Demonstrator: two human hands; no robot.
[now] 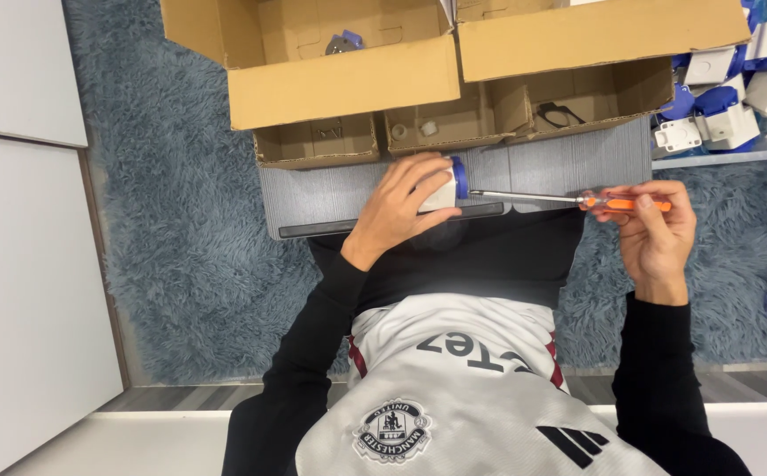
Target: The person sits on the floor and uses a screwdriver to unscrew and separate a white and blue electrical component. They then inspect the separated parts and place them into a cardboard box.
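Left hand gripping white-blue part, right hand pinching orange screwdriver

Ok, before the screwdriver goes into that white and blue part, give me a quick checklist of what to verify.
1. Left hand grips the white and blue part: ok.
2. Right hand holds the screwdriver by its orange handle: ok.
3. Shaft points level toward the part's blue end: ok.
4. Tip seated in a screw: cannot tell, the tip meets the blue end but no screw shows.
5. Part braced on the grey board: cannot tell, the hand hides its underside.
6. Cardboard boxes stand apart from both hands: ok.
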